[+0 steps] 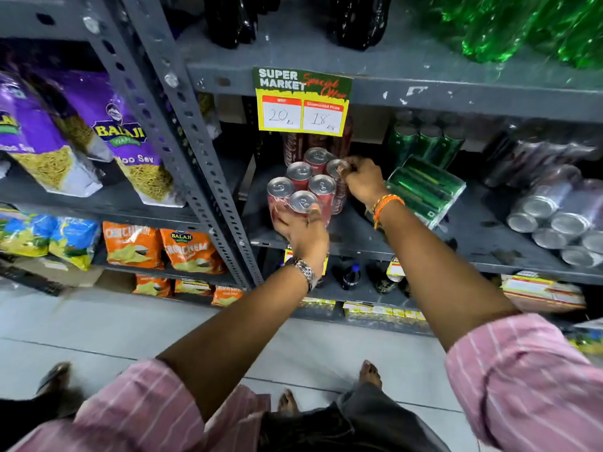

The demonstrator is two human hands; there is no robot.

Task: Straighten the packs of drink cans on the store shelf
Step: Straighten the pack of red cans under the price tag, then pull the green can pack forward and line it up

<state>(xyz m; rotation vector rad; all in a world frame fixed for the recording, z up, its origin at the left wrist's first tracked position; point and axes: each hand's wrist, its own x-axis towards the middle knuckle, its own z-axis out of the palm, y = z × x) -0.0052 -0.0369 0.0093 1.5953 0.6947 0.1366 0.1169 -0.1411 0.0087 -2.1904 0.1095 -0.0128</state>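
A person in a pink striped shirt reaches with both hands into a grey metal shelf (456, 230). The left hand (301, 231), with a metal wristwatch (305, 270) at its wrist, is closed around the near corner of a shrink-wrapped pack of red cans (306, 187); its thumb lies against the rim of the nearest can top and its fingers wrap the pack's near side. The right hand (362, 179), with an orange thread band (386, 203) at its wrist, pinches the top of the pack's far right can between fingertips and thumb. The pack stands upright on the shelf between the two hands, six silver can tops showing, set at a slant to the shelf's front edge. Just behind it stand further red cans, partly hidden by a price card (301, 101) that hangs from the shelf above the hands and reads "20" and "18".

Just right of the right hand lies a pack of green cans (424, 189), tipped over on its side and skewed; more green cans (427, 141) stand upright behind it. Farther right, well apart from the hands, packs of silver cans (554, 210) lie on their sides, ends facing outward.

Left of the left hand, beyond the perforated upright post, purple snack bags (111, 132) and orange snack bags (192, 251) fill a neighbouring rack. Above the hands stand dark bottles (231, 17) and green bottles (522, 24).
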